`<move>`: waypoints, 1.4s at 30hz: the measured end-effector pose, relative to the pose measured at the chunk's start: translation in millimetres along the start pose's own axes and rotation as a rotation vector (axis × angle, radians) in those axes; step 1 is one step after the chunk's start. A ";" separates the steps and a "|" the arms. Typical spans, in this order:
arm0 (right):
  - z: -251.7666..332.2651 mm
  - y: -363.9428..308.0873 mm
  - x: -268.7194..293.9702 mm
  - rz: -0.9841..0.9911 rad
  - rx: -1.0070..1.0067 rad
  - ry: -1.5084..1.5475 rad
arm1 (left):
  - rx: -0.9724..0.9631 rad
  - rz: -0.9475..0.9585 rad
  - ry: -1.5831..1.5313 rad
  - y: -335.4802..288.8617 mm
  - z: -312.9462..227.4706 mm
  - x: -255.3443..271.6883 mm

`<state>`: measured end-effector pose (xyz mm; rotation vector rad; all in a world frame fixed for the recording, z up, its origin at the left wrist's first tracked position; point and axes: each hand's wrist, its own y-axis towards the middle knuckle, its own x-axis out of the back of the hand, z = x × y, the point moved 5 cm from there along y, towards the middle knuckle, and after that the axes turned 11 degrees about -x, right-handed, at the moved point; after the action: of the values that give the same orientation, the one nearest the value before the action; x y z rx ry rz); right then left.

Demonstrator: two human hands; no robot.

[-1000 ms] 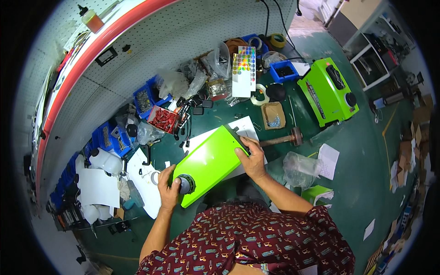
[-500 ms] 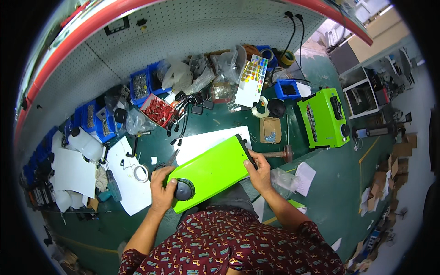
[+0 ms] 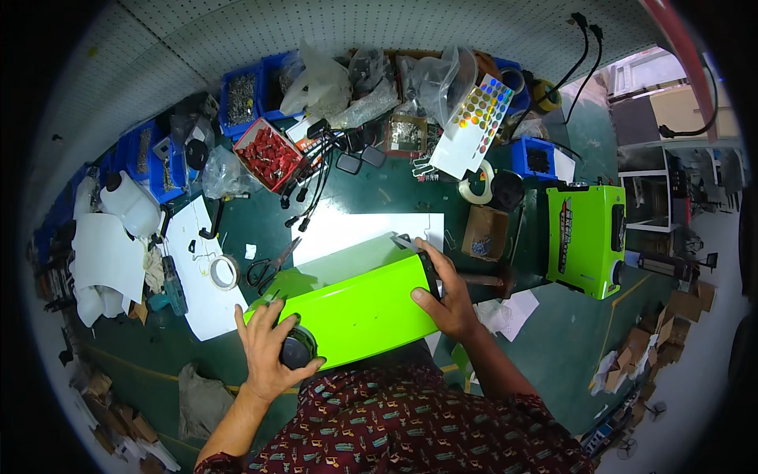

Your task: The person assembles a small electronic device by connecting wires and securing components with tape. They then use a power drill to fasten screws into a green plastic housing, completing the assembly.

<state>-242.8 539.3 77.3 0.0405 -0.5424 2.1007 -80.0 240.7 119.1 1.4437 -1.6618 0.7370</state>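
Close to my body I hold a bright green, box-shaped metal case [image 3: 367,312] between both hands, tilted so that a shiny side faces up and away. My left hand [image 3: 268,347] clasps its left end, fingers spread over the corner and round a black screw cap [image 3: 298,347]. At the opposite end, my right hand [image 3: 452,304] grips the black-edged rim, thumb on the green face. Part of a white sheet [image 3: 379,229] shows on the green bench beyond the case. A similar green case [image 3: 584,237] with black fittings stands upright at the right.
Scissors [image 3: 272,265] and a tape roll [image 3: 224,272] lie left of the case. A hammer [image 3: 497,280] and a small cardboard box [image 3: 484,231] are to its right. Farther back are a box of red parts [image 3: 268,154], black cables [image 3: 316,178] and blue bins [image 3: 241,99].
The green case has rolled in my hands, so its shiny side now shows. My left hand has spread its fingers round the cap end. The view has shifted too.
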 end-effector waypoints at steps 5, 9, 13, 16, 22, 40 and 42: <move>-4.8 1.4 2.7 -0.021 0.015 0.033 | 0.008 -0.088 -0.022 0.7 2.3 -6.2; -11.4 1.7 3.5 -0.018 0.033 0.030 | 0.015 -0.105 -0.023 -0.1 1.6 -6.2; -11.2 3.3 4.3 -0.001 -0.002 0.079 | 0.010 -0.102 -0.008 -4.6 2.2 -6.9; -10.3 3.8 3.7 0.001 0.003 0.115 | 0.013 -0.115 -0.015 -6.2 3.1 -7.5; -23.4 7.2 3.9 0.009 0.013 0.165 | 0.030 -0.119 -0.042 -6.5 4.2 -6.9; -14.6 10.4 0.1 -0.007 -0.016 0.227 | -0.001 -0.122 -0.016 3.0 0.5 -7.1; -12.5 11.2 3.2 0.031 -0.017 0.172 | 0.003 -0.119 -0.009 4.0 -0.9 -6.3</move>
<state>-251.4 541.6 62.7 -0.1585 -0.4599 2.1056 -83.5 245.4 114.5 1.5352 -1.5675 0.6673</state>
